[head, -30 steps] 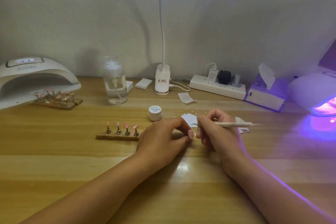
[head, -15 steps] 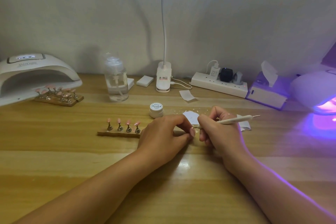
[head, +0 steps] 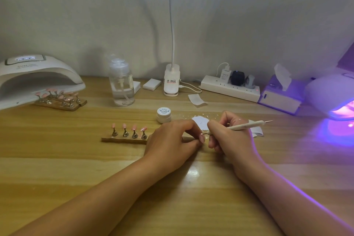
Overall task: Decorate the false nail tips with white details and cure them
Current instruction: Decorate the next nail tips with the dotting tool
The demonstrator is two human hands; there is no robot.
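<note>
two hands [head: 173,142], one pen [head: 247,125], one jar [head: 164,115]

Bright, soft light pours down from the lamp [head: 171,80] at twelve o'clock. Violet glow from the curing lamp [head: 333,97] at three o'clock washes the table [head: 57,159], with white glare at centre. The bottle [head: 121,86] looks smeared and the edges bow.

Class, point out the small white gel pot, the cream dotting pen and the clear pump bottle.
small white gel pot [head: 164,111], head view, labelled lid.
cream dotting pen [head: 247,125], head view, mid-shaft.
clear pump bottle [head: 122,90], head view, transparent body.
</note>
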